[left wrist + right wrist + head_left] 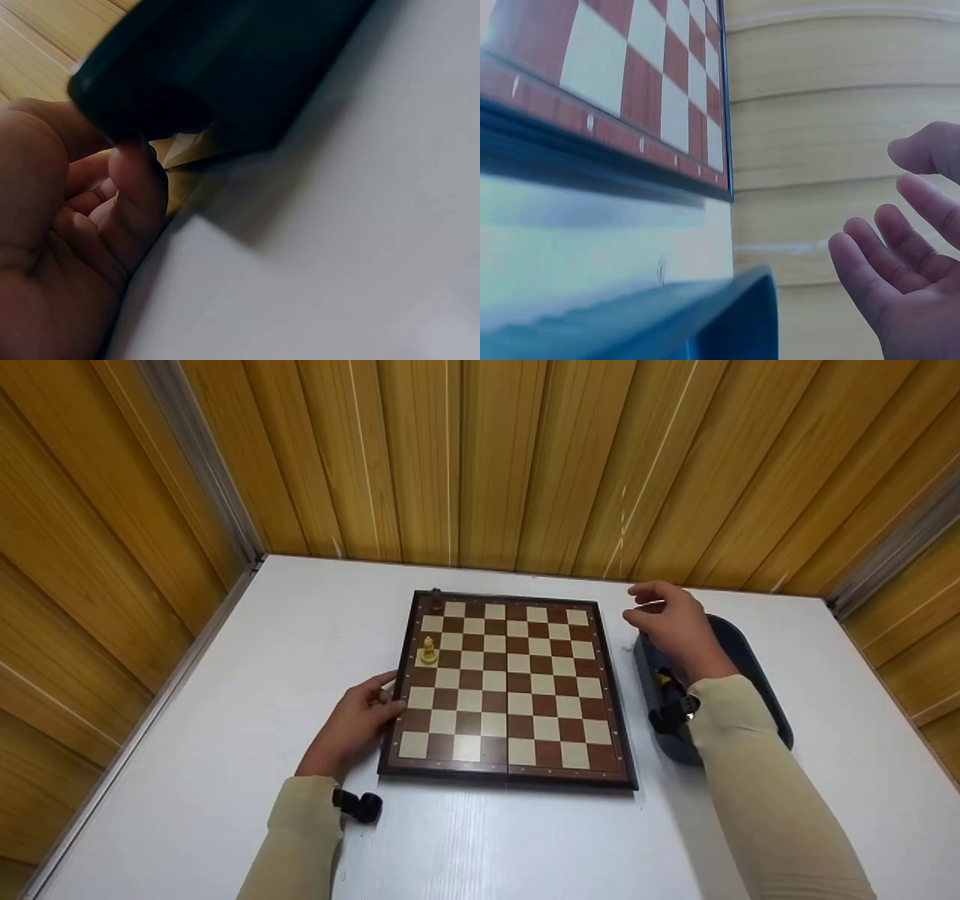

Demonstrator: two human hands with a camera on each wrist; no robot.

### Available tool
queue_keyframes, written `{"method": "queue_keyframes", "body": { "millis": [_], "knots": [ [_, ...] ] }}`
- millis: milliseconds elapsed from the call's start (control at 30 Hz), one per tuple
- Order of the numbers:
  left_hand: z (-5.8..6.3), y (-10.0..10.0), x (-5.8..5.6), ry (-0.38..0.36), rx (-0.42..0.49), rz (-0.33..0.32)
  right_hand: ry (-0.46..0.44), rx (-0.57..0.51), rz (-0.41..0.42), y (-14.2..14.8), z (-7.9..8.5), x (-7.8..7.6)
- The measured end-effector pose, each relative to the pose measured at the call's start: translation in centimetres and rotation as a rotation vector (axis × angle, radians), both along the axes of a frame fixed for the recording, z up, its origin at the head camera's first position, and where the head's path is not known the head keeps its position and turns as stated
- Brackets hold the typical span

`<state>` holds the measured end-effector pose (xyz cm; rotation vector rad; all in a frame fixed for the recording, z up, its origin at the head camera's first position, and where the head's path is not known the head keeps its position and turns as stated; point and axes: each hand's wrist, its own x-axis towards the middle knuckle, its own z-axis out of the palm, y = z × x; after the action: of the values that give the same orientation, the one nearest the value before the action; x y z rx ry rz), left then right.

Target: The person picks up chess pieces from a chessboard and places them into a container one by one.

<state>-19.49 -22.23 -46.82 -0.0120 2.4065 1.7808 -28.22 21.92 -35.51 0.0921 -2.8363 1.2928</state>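
A folding chessboard (506, 690) lies flat on the white table. My left hand (358, 724) is at its left edge, thumb on the rim; in the left wrist view the fingers (135, 180) are bent against the board's dark side (225, 67). On the left column stand a cream chess piece (428, 652) and, at the far left corner, a dark chess piece (436, 601). Over the far end of a blue bin (739, 641) hovers my right hand (679, 630), fingers loosely bent. Nothing shows between those fingers (892, 262) in the right wrist view.
Dark and yellowish pieces (666, 682) lie in the bin, partly hidden by my right wrist. The bin stands right of the board. Wood-patterned walls (487, 465) enclose the table (187, 720) at the back and both sides.
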Motion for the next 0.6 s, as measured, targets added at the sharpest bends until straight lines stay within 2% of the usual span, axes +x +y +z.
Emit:
{"method": "queue_keyframes", "body": {
  "millis": [600],
  "knots": [
    [0.2, 0.3, 0.0, -0.015, -0.002, -0.002, 0.043, 0.006, 0.110, -3.8, -0.7, -0.4]
  ]
}}
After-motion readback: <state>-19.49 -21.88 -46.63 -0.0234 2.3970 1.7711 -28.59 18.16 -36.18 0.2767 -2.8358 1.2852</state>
